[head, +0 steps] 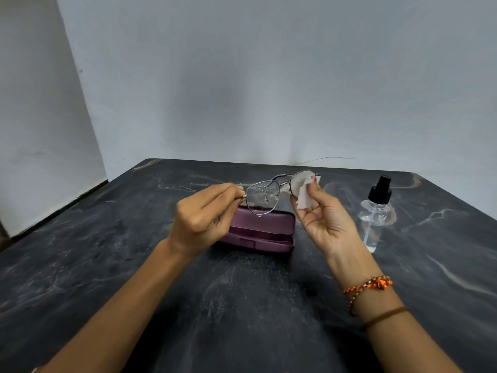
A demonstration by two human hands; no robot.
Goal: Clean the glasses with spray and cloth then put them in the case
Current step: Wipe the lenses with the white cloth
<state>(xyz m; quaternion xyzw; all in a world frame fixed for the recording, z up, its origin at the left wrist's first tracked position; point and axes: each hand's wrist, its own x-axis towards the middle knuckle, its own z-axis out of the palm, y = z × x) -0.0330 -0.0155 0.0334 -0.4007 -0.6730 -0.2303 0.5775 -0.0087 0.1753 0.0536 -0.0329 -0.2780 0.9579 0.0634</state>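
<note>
1. Purple hard-shell glasses case (265,232) shut on dark marbled table (107,265); contents hidden.
2. Clear spray bottle, black pump top (375,211), holds clear liquid.
3. Left hand (204,214) fingers pinch thin metal-framed glasses (269,195) above case; droplets on one lens.
4. Right hand (326,219) fingers pinch white cloth (305,197) over other lens, hiding it.

Dark marble-patterned table (134,265) with pale veins, filling the near and middle ground. Plain grey-white wall (269,76) behind its far edge, with a second wall face (35,117) angling in at far left. Thin wire (326,158) curving just above the table's far edge, right of centre. Dark strip of floor (53,211) along the left wall's base.
</note>
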